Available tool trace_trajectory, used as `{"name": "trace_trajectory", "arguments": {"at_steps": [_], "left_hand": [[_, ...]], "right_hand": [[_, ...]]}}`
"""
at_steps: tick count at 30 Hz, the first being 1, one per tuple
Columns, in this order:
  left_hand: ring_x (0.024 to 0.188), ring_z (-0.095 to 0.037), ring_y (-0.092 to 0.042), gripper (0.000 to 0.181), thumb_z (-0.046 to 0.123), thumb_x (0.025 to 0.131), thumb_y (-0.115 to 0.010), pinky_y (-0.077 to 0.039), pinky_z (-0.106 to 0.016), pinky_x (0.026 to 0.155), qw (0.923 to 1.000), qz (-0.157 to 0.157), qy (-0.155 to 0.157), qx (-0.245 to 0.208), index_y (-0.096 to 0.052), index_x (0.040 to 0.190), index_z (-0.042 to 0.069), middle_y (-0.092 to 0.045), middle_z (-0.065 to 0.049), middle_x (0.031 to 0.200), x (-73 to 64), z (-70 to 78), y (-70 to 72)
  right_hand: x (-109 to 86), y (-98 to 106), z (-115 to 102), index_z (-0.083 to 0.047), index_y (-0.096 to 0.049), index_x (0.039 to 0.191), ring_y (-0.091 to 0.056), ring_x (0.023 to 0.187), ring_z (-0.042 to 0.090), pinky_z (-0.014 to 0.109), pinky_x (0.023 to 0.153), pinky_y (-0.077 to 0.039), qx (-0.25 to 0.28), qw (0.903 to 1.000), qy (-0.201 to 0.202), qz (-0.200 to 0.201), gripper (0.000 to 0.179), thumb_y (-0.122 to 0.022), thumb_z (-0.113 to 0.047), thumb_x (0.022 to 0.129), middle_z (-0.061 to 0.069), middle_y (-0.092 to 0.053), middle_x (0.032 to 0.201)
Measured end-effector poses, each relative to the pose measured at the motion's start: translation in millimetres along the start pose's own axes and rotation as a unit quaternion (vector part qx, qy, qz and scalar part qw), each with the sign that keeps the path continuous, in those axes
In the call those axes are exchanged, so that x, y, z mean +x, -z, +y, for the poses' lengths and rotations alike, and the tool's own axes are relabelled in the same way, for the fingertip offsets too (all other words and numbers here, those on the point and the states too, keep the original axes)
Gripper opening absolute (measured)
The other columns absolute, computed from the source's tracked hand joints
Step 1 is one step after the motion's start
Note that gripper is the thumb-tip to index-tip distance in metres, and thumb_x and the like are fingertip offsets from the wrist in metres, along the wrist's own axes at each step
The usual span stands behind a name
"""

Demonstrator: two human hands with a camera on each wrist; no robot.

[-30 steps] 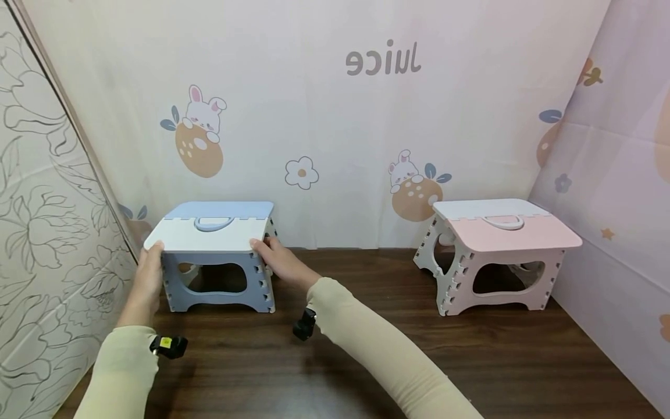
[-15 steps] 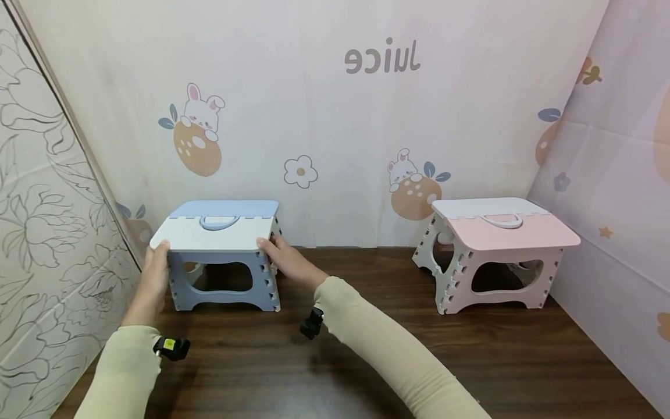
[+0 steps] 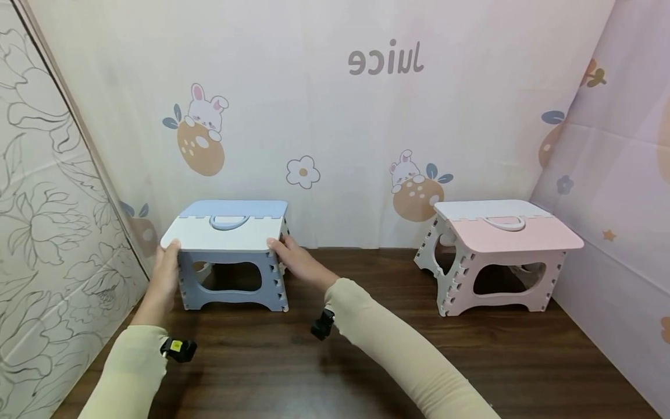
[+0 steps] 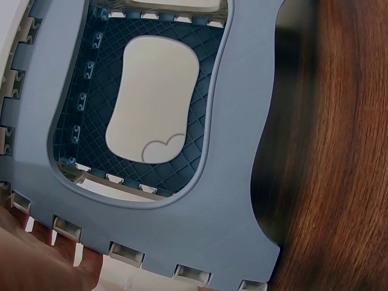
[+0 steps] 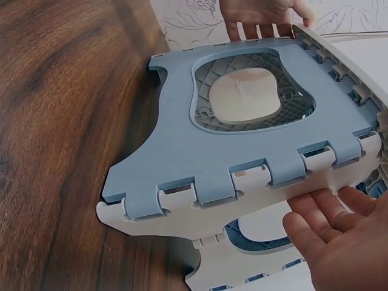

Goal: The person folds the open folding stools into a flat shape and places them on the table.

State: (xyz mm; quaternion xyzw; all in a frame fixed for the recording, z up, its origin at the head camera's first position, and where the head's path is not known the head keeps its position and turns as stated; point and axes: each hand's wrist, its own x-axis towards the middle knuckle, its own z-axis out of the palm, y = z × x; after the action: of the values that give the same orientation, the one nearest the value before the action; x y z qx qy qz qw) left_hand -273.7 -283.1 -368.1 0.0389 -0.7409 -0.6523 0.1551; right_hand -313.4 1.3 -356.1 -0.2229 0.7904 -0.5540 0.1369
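Observation:
A blue-and-white folding step stool (image 3: 230,237) stands unfolded on the left of the wooden surface, its small blue handle (image 3: 228,226) lying flat on top. My left hand (image 3: 163,276) grips its left side, with the thumb at the top's front corner. On the opposite side my right hand (image 3: 303,263) holds the stool, thumb on the top's edge and fingers against the side leg. The right wrist view shows those fingers (image 5: 318,215) under the top against the white side panel. In the left wrist view, fingers (image 4: 54,254) lie along the stool's side behind its blue front panel.
A pink-and-white folding stool (image 3: 513,238) stands unfolded at the right. Behind both stools hangs a printed curtain (image 3: 345,128). Another patterned curtain (image 3: 57,233) borders the left, close to my left arm. Dark wooden surface (image 3: 272,378) extends in front.
Both hands have moved to the right together with the blue-and-white stool, bringing it away from the left curtain. The pink stool stays in its place.

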Motion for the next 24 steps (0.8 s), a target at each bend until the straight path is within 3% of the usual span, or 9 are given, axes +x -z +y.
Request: {"name": "trace_trajectory", "arguments": {"at_steps": [7, 14, 24], "left_hand": [[0.148, -0.034, -0.004, 0.07, 0.047, 0.106, -0.023, -0.003, -0.052, 0.118, 0.9997, -0.016, 0.003, 0.015, 0.0, 0.161, 0.011, -0.002, -0.018, 0.165, -1.8, 1.5, -4.1], [0.146, -0.03, -0.007, 0.069, 0.045, 0.106, -0.024, -0.004, -0.046, 0.119, 0.9996, -0.028, -0.004, -0.004, -0.003, 0.16, 0.008, -0.005, -0.018, 0.164, -4.2, 4.9, -12.8], [0.147, -0.03, -0.005, 0.07, 0.046, 0.106, -0.024, -0.003, -0.049, 0.118, 0.999, -0.043, -0.013, 0.004, 0.0, 0.16, 0.009, -0.003, -0.018, 0.164, -4.5, 3.2, -16.3]], "right_hand": [[-1.0, 5, 3, -0.011, -0.017, 0.16, -0.046, 0.129, 0.02, 0.047, 0.109, -0.036, 0.002, 0.9998, 0.018, -0.002, 0.085, -0.035, -0.068, 0.099, 0.009, -0.04, 0.149], [-4.0, 13, 8, -0.009, -0.02, 0.158, -0.05, 0.125, 0.022, 0.047, 0.108, -0.037, 0.0, 0.9997, 0.026, 0.003, 0.083, -0.033, -0.067, 0.1, 0.009, -0.043, 0.145], [-11.4, 19, 10, -0.008, -0.02, 0.157, -0.048, 0.126, 0.023, 0.046, 0.109, -0.037, 0.005, 0.9995, 0.03, 0.0, 0.083, -0.035, -0.066, 0.1, 0.011, -0.04, 0.147]]}}
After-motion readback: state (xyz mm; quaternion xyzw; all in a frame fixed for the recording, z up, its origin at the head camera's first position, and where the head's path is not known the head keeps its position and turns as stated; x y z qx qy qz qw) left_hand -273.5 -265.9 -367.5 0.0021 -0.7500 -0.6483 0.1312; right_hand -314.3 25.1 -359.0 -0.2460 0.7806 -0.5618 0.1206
